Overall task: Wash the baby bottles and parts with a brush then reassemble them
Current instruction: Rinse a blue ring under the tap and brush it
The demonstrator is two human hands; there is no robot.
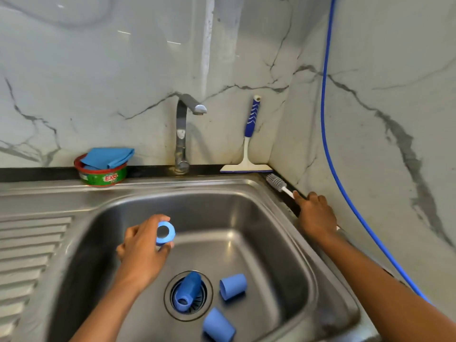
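1. A soap tub [103, 175] sits on the bench behind the sink [222, 186].
2. The left grip [143, 245] pinches a blue ring [165, 233] between thumb and fingers, over the basin.
3. A bottle [187, 291] lies on the drain, with two caps [233, 286] beside it.
4. The brush [277, 181] lies on the right ledge. The right grip [317, 213] rests over its handle; I cannot tell whether it has closed round it.
5. Step in hand: likely fetching the brush. Next: hold the handle firmly, lift, bring bristles to the ring.

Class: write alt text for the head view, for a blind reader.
A person's left hand holds a blue ring over a steel sink while the right hand grips the bottle brush on its rim. Three blue bottle parts lie in the basin, one on the drain.
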